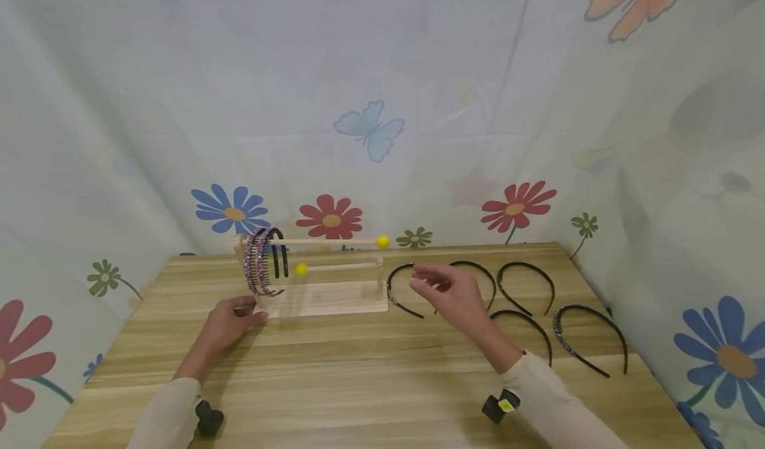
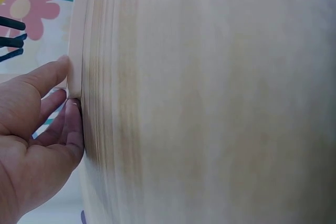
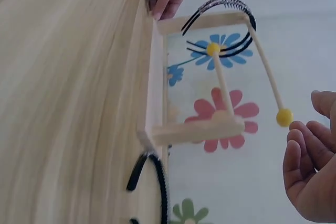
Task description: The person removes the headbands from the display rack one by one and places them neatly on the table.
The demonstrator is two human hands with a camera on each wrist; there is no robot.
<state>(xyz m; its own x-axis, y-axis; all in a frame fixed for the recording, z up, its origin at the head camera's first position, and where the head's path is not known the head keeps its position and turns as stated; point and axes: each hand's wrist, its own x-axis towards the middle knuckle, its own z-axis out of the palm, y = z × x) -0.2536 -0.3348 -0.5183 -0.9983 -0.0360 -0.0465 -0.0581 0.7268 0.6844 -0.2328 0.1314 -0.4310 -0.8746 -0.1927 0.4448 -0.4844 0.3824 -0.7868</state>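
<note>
- Your right hand (image 1: 452, 296) hides part of one headband (image 1: 491, 281) in the head view.
- Your left hand (image 2: 37, 169) is cut by the left wrist view's edge.

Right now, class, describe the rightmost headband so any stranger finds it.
On the wood-grain tabletop, look right of the wooden stand. The black headband has purplish sparkle along one side; of five lying loose, it's nearest the tabletop's right edge.

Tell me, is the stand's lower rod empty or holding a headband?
Empty. The lower rod is bare between its yellow ball and the post; the hanging headbands are on the upper rod.
</note>
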